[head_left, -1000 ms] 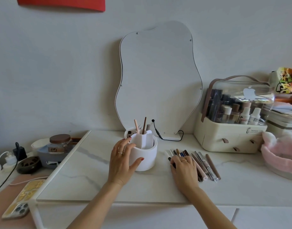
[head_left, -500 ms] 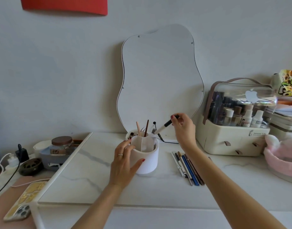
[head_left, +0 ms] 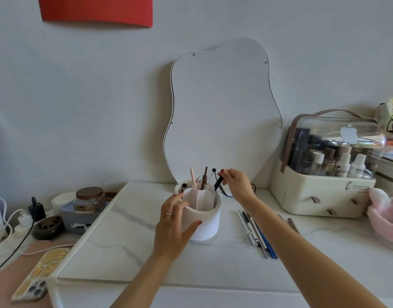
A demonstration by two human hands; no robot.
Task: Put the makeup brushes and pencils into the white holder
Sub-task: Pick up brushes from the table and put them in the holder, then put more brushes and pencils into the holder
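Left hand [head_left: 172, 227] grasps the holder [head_left: 204, 215]. Right hand [head_left: 236, 184] pinches a dark pencil [head_left: 219, 183], tip over the holder's rim.

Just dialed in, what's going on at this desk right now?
A person is tidying up. The left hand holds the white holder on the table, while the right hand pinches a black pencil, tip down, at its far rim. Two sticks already stand inside; several pencils lie on the table to its right, waiting.
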